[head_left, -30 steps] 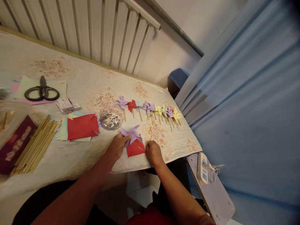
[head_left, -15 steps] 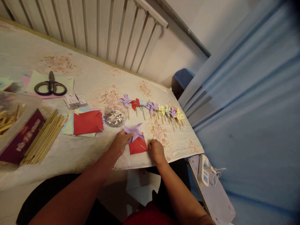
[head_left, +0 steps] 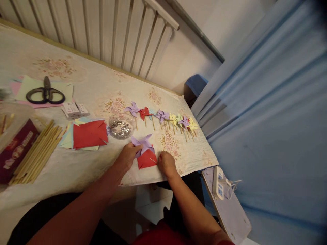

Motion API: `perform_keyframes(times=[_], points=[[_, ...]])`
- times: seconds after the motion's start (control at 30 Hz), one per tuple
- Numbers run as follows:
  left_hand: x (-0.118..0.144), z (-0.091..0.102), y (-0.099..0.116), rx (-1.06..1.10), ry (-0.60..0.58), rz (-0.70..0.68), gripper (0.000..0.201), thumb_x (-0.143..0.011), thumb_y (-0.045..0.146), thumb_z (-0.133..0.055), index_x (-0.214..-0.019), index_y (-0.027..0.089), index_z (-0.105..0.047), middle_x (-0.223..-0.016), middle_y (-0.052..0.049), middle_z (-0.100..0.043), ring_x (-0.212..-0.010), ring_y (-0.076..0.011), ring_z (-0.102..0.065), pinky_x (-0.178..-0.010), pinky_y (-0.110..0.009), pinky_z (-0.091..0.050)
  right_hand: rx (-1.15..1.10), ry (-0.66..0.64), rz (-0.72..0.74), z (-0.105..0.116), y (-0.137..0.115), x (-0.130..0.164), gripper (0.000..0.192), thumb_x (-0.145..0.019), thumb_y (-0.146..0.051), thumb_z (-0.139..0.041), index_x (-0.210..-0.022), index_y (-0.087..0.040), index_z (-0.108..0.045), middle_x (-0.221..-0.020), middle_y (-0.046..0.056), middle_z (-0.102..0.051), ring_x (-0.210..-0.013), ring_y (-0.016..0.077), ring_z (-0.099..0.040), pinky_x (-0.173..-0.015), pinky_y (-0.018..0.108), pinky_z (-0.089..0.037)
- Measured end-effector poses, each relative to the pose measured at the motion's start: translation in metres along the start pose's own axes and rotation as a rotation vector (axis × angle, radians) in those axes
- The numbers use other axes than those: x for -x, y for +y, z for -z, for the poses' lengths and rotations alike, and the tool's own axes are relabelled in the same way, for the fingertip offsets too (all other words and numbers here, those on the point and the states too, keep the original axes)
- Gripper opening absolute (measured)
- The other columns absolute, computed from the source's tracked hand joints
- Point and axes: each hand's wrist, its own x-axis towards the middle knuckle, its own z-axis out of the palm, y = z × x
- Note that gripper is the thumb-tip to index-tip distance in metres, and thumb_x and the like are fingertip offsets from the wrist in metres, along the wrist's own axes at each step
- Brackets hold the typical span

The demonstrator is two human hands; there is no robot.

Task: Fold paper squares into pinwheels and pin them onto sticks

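My left hand (head_left: 127, 157) is closed on a purple paper pinwheel (head_left: 144, 143), pinching its left side between thumb and fingers. The folded blades are spread, and no stick shows on it. Partly under the pinwheel lies a red paper square (head_left: 146, 161) with slits at its corners. My right hand (head_left: 167, 164) is closed at the square's right side. From its fingers a thin pale rod (head_left: 153, 160), like a pin or fine stick, points left over the red paper; its exact kind is too small to tell. A clear round dish (head_left: 121, 126) of small shiny metal pieces stands behind my left hand.
Finished pinwheels on sticks (head_left: 162, 116) lie in a row at the back right. To the left are stacked cut papers (head_left: 90, 134), a bundle of thin sticks (head_left: 38, 154), small white boxes (head_left: 74, 109) and scissors (head_left: 46, 93). A power strip (head_left: 218, 183) sits beyond the table's right edge.
The whole view has shifted slightly, so things appear a little further left. Both hands keep nearly the same pose over the red square, still holding the pinwheel and the thin rod.
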Motion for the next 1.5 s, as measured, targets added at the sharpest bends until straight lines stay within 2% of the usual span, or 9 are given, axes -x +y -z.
perform_keyframes(times=[0.3,0.6,0.9,1.13,1.27,1.5], points=[[-0.003,0.001,-0.004,0.019,-0.031,-0.014,0.042,-0.052,0.031,-0.084,-0.089,0.014,-0.075,-0.078,-0.004,-0.076,-0.074,-0.0198,-0.067,-0.076,-0.032,-0.052,-0.018,0.017,0.003,-0.001,0.000,0.000,0.021,-0.096,-0.014,-0.049,-0.100,-0.014,-0.070,-0.101,0.014,-0.075,-0.091,0.0228,-0.069,-0.074,0.030,-0.042],[-0.003,0.001,-0.003,0.005,-0.003,-0.004,0.036,-0.053,0.028,-0.082,-0.086,0.016,-0.074,-0.082,-0.004,-0.077,-0.073,-0.0187,-0.067,-0.077,-0.030,-0.052,-0.032,0.021,-0.015,-0.001,-0.001,0.000,0.021,-0.094,-0.013,-0.051,-0.100,-0.014,-0.071,-0.101,0.013,-0.075,-0.091,0.0216,-0.068,-0.073,0.029,-0.041],[-0.002,0.001,-0.002,0.009,-0.001,-0.002,0.040,-0.052,0.028,-0.083,-0.089,0.015,-0.075,-0.084,-0.004,-0.077,-0.074,-0.0190,-0.067,-0.077,-0.031,-0.052,-0.102,0.082,0.007,-0.007,0.005,-0.002,0.019,-0.091,-0.011,-0.052,-0.090,-0.015,-0.071,-0.094,0.012,-0.076,-0.086,0.0206,-0.067,-0.072,0.028,-0.039],[-0.002,0.000,-0.002,0.004,0.003,-0.002,0.035,-0.052,0.029,-0.082,-0.084,0.016,-0.074,-0.079,-0.003,-0.075,-0.074,-0.0190,-0.066,-0.075,-0.030,-0.051,-0.141,0.102,-0.008,-0.010,0.005,0.002,0.018,-0.092,-0.012,-0.052,-0.091,-0.015,-0.069,-0.091,0.010,-0.075,-0.084,0.0195,-0.066,-0.072,0.028,-0.038],[0.000,-0.001,0.000,-0.002,-0.002,-0.032,0.036,-0.053,0.027,-0.082,-0.087,0.016,-0.075,-0.081,-0.003,-0.075,-0.077,-0.0199,-0.066,-0.076,-0.030,-0.051,-0.147,0.119,-0.006,-0.012,0.006,0.004,0.017,-0.093,-0.014,-0.053,-0.091,-0.016,-0.069,-0.091,0.010,-0.074,-0.085,0.0192,-0.065,-0.074,0.027,-0.039],[0.001,-0.002,0.000,-0.013,0.012,-0.023,0.035,-0.052,0.028,-0.080,-0.084,0.014,-0.074,-0.081,-0.004,-0.075,-0.069,-0.0178,-0.064,-0.071,-0.029,-0.049,-0.264,0.160,-0.004,-0.019,0.011,0.004,0.018,-0.089,-0.014,-0.052,-0.087,-0.016,-0.070,-0.086,0.009,-0.074,-0.081,0.0188,-0.065,-0.075,0.027,-0.042]])
